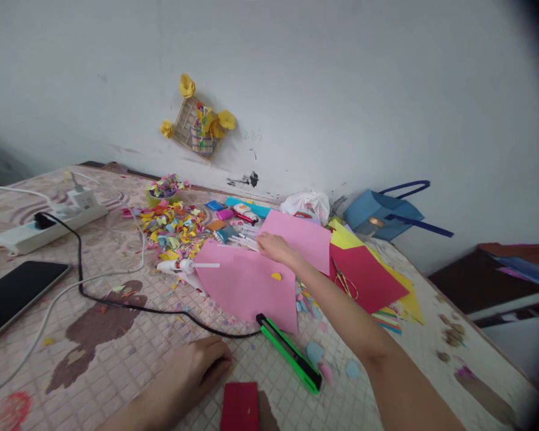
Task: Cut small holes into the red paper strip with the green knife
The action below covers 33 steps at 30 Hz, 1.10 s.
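My left hand [200, 366] rests on the tablecloth with its fingers curled in and nothing seen in them. Close by it are a folded red paper piece [240, 404] and a green box cutter [291, 353]. My right hand [273, 246] is stretched far forward, fingers bent together at the left edge of a pink sheet [300, 233], beside several thin white sticks [245, 238]. Its fingertips are small and partly hidden, so what they hold does not show. Below that hand lies a second pink sheet [251, 287] with a yellow scrap [276, 276] on it.
A white glue gun [175, 266] lies left of the pink paper, near paper scraps [175, 224]. Scissors [342, 278] rest on red paper [371, 281]. A power strip [49, 227], cables and a phone [20, 293] occupy the left. A blue bag [381, 212] stands behind.
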{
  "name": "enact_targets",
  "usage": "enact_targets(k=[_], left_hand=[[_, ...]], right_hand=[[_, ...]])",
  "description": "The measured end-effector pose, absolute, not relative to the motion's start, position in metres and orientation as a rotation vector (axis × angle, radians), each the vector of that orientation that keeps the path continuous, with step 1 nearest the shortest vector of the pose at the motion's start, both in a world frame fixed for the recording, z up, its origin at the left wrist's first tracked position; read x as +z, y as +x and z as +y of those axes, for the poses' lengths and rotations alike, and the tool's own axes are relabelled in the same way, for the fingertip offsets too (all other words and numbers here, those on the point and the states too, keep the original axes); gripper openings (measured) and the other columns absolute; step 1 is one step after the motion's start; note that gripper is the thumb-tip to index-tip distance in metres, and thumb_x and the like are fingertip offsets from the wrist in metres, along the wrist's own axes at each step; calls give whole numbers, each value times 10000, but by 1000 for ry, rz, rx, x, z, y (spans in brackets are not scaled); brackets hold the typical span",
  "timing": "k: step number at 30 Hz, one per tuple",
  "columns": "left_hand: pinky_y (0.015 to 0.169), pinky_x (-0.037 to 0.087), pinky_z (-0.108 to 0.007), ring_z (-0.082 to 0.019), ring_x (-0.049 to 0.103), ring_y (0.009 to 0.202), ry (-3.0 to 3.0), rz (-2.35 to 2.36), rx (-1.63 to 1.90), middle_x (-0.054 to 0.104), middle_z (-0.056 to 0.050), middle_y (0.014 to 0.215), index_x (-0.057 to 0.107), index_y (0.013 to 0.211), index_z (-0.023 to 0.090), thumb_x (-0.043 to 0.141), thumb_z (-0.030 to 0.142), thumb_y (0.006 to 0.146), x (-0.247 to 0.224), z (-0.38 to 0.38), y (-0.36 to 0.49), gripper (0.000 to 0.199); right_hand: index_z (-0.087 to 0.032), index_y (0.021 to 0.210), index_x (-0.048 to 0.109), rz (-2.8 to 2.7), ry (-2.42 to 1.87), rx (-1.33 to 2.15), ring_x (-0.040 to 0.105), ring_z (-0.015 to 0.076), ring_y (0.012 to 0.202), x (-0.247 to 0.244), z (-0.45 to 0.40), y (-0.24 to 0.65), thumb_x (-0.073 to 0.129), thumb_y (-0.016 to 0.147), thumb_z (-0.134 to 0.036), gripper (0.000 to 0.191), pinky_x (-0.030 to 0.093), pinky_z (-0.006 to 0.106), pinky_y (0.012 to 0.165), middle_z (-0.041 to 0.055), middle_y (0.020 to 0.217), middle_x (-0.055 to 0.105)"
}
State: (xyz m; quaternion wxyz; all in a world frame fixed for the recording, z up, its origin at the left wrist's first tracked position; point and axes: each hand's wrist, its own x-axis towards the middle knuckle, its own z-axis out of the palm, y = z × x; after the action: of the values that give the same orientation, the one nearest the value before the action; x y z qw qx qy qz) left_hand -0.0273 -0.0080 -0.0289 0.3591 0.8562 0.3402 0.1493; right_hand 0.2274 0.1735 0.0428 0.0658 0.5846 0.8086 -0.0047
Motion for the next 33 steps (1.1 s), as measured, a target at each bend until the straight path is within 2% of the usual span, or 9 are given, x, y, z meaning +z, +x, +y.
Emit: enact_targets(k=[9, 19, 21, 23, 25, 27, 30, 33], left_hand=[[714, 461, -233, -160, 662, 828, 2222, 877, 397, 692, -17, 902, 653, 925, 213, 424, 200, 960, -30, -7, -28, 232], [704, 472, -233, -159, 660, 801, 2249, 861, 430, 693, -21, 879, 660, 905, 210, 407, 231, 965, -25, -8, -29, 261], [695, 475, -236, -161, 660, 791, 2250, 871, 450, 694, -19, 861, 661, 890, 210, 403, 239, 969, -23, -9, -29, 272], [692, 482, -241, -164, 661, 785, 2247, 883, 479, 695, -19, 851, 658, 882, 210, 399, 251, 972, -22, -10, -28, 278], [697, 492, -248, -166, 661, 783, 2244, 894, 517, 695, -21, 850, 656, 884, 209, 400, 263, 971, -22, -10, -28, 276], [706, 501, -254, -168, 661, 788, 2243, 901, 558, 695, -25, 855, 656, 893, 208, 404, 276, 970, -22, -11, -27, 273], [715, 507, -260, -168, 661, 793, 2246, 902, 611, 695, -29, 860, 661, 904, 207, 409, 286, 970, -24, -11, -26, 272], [703, 503, -257, -166, 657, 783, 2256, 899, 650, 692, -25, 853, 658, 915, 207, 413, 288, 974, -26, -12, -26, 265]], right_hand=[[-176, 1235, 593, 2506, 1860, -22, 645, 224, 1054, 21, 180, 230, 594, 974, -322, 298, 565, 428, 889, 96, 1255, 614], [-156, 1199, 605, 2713, 2149, -129, 659, 213, 1007, 60, 145, 316, 600, 971, -325, 284, 572, 415, 859, 86, 1191, 640], [-142, 1141, 621, 2710, 2240, -169, 669, 189, 925, 61, 118, 330, 597, 973, -333, 255, 577, 379, 806, 69, 1101, 662], [-134, 1008, 638, 2706, 2323, -213, 654, 150, 780, 57, 83, 334, 555, 990, -320, 204, 556, 320, 723, 33, 920, 672], [-159, 872, 642, 2709, 2348, -299, 610, 131, 656, 48, 46, 328, 447, 1011, -296, 275, 501, 255, 614, 12, 761, 651], [-192, 799, 639, 2717, 2297, -423, 584, 127, 581, 38, 12, 317, 491, 973, -318, 261, 458, 228, 536, -18, 664, 624], [-213, 774, 646, 2705, 2260, -487, 600, 144, 595, 22, -16, 300, 598, 918, -300, 175, 491, 252, 565, -15, 676, 641], [-174, 912, 660, 2629, 2388, -376, 651, 171, 764, 11, -10, 293, 532, 980, -239, 158, 548, 316, 715, 44, 852, 684]])
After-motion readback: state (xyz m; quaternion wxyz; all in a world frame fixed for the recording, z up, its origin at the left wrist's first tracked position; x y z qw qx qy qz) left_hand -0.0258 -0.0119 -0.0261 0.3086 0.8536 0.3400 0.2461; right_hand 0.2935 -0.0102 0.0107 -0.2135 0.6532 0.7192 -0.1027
